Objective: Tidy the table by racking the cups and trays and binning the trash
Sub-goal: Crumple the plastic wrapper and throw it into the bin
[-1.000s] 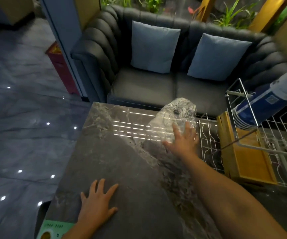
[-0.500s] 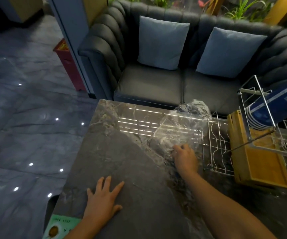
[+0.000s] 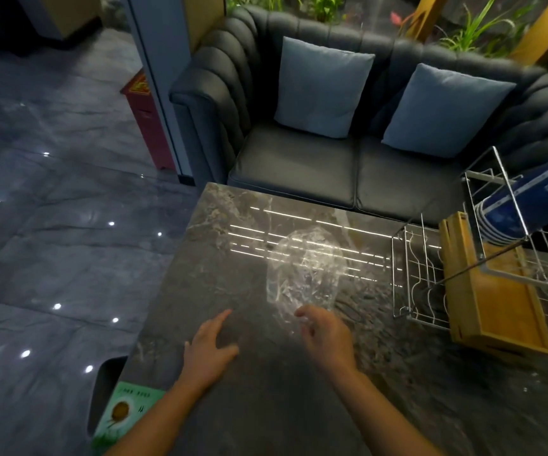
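Head view: a crumpled clear bag (image 3: 303, 271) lies on the dark marble worktop (image 3: 220, 406), roughly mid-surface, its near end at the right hand (image 3: 327, 337). That hand's grip looks pinched on the bag's near edge, though blur and the film's transparency make it hard to be sure the plastic is truly caught. The left hand (image 3: 211, 352) rests flat on the worktop just beside it, fingers spread and holding nothing.

At the right edge stands the wire rack (image 3: 414, 281), already carrying a wooden tray (image 3: 493, 307) on its side and a stack of blue cups (image 3: 522, 209) above. No bin is clearly in view; a dark shape at the worktop's near left corner may be one.

Risks from here: the film is thin and slick, so a light pinch may slip and leave the bag behind. Being nearly weightless, it could also billow or drift off the worktop's left edge to the floor if swept quickly. A wide pull to the right could snag it on the rack's wire ends.
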